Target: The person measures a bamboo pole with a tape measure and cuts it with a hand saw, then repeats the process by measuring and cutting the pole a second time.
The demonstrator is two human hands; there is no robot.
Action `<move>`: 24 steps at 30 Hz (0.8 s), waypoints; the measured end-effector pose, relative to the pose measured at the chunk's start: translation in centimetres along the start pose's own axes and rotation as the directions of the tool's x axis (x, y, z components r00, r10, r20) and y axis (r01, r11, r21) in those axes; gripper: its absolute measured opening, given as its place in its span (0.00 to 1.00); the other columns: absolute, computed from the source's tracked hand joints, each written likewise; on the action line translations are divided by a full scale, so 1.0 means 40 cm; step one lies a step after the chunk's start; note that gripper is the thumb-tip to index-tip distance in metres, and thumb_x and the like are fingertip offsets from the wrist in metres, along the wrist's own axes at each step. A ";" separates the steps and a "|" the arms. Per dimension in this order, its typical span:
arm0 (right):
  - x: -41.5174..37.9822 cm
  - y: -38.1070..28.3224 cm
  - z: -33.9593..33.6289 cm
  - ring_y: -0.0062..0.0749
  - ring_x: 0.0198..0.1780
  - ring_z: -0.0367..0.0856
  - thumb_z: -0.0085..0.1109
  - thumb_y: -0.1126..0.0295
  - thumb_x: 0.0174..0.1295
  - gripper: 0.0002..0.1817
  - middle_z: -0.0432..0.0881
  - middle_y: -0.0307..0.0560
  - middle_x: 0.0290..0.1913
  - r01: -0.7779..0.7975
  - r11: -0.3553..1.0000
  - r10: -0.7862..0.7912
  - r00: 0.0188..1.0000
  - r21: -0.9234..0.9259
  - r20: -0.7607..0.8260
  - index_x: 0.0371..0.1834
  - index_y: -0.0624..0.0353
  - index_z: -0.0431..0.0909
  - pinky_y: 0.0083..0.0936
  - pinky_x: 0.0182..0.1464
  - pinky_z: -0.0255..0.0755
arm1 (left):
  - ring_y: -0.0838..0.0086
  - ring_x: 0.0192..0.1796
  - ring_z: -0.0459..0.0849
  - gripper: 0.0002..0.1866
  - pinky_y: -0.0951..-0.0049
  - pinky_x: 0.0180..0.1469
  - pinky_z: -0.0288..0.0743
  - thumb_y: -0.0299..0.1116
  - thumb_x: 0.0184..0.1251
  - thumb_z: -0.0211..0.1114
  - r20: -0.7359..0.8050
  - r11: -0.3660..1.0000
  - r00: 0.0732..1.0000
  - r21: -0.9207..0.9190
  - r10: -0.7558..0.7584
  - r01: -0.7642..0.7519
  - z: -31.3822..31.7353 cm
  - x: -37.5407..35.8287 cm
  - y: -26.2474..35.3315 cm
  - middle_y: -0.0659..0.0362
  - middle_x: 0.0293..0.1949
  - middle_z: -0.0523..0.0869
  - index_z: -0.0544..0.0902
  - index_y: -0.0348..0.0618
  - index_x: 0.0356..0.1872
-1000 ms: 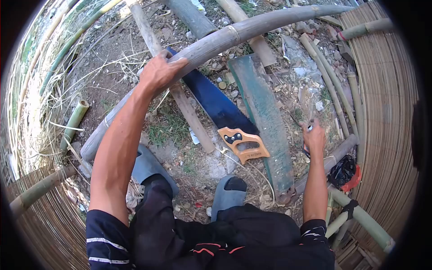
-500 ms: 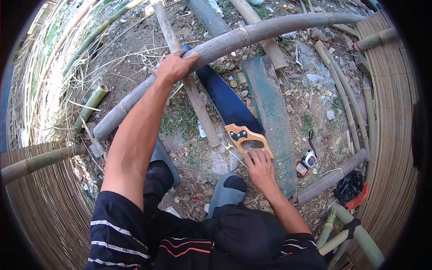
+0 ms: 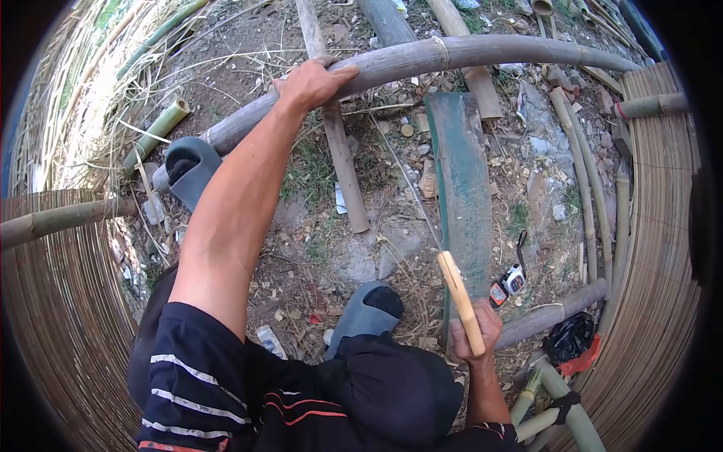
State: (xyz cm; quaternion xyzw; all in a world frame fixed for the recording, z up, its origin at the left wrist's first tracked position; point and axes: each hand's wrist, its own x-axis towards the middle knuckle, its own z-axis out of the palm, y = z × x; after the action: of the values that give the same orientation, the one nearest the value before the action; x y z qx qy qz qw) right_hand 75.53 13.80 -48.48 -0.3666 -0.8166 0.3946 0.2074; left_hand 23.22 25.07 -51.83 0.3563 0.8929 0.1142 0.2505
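Note:
My left hand (image 3: pixel 310 87) is wrapped over a thick grey-brown bamboo pole (image 3: pixel 497 51), which curves across the far side of the view. My right hand (image 3: pixel 486 331) grips the wooden handle of a handsaw (image 3: pixel 461 295). The saw's blade is seen edge-on as a thin line that slants up and left from the handle. Its far end comes close to the thin wooden piece (image 3: pixel 345 166) under the pole. My slippered left foot (image 3: pixel 192 172) is at the pole's left end and covers part of it.
A worn green board (image 3: pixel 463 188) lies right of the saw. Beside it are a tape measure (image 3: pixel 508 285), a grey pole (image 3: pixel 538 324) and a black plastic bag (image 3: pixel 570 337). My other slipper (image 3: pixel 367 316) rests on the littered ground. Slatted bamboo screens (image 3: pixel 663 196) stand at both sides.
The saw has been lifted from the ground and turned edge-on, with my right hand now nearer my body. My left foot has moved forward to the pole's left end.

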 end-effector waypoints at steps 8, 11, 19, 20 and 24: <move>-0.130 -0.122 -0.015 0.38 0.31 0.83 0.54 0.40 0.73 0.34 0.83 0.52 0.32 -0.089 0.816 0.365 0.846 0.572 -0.390 0.34 0.69 0.79 0.31 0.36 0.78 | 0.56 0.71 0.85 0.40 0.51 0.76 0.69 0.75 0.69 0.59 -0.003 0.998 0.999 0.053 0.035 -0.035 -0.005 0.006 -0.016 0.53 0.67 0.88 0.82 0.65 0.75; 0.068 -0.121 0.100 0.35 0.27 0.81 0.52 0.44 0.73 0.31 0.82 0.49 0.27 0.012 0.877 0.234 0.862 0.480 -0.450 0.34 0.68 0.79 0.30 0.30 0.76 | 0.57 0.69 0.87 0.39 0.57 0.72 0.74 0.74 0.70 0.59 -0.008 0.996 0.997 0.039 0.080 -0.080 -0.010 0.007 -0.014 0.53 0.66 0.89 0.82 0.64 0.74; 0.332 -0.108 0.285 0.30 0.21 0.78 0.55 0.56 0.72 0.23 0.79 0.45 0.22 0.111 0.921 0.055 0.912 0.374 -0.406 0.31 0.69 0.81 0.29 0.24 0.69 | 0.56 0.66 0.88 0.38 0.58 0.70 0.77 0.72 0.73 0.58 0.027 0.993 0.993 0.030 0.112 -0.113 -0.020 0.011 -0.021 0.53 0.65 0.89 0.83 0.62 0.74; 0.335 -0.102 0.292 0.27 0.22 0.78 0.54 0.53 0.72 0.25 0.80 0.45 0.23 0.125 0.919 0.037 0.916 0.373 -0.399 0.34 0.70 0.81 0.27 0.25 0.70 | 0.56 0.65 0.89 0.38 0.59 0.68 0.78 0.74 0.70 0.59 0.016 0.992 0.993 0.031 0.119 -0.119 -0.018 0.015 -0.026 0.53 0.63 0.91 0.83 0.65 0.74; 0.326 -0.068 0.313 0.25 0.23 0.78 0.53 0.51 0.72 0.28 0.81 0.46 0.24 0.165 0.913 -0.013 0.926 0.374 -0.378 0.36 0.72 0.82 0.24 0.26 0.70 | 0.57 0.64 0.90 0.39 0.59 0.65 0.80 0.76 0.68 0.59 0.000 0.992 0.992 0.020 0.122 -0.122 -0.009 0.023 -0.039 0.53 0.60 0.92 0.84 0.68 0.73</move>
State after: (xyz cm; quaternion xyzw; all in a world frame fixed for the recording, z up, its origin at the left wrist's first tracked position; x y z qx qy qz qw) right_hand 58.08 16.45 -53.21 -0.3455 -0.6816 0.4670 0.4450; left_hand 21.55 24.58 -52.44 0.4128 0.8706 0.1207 0.2390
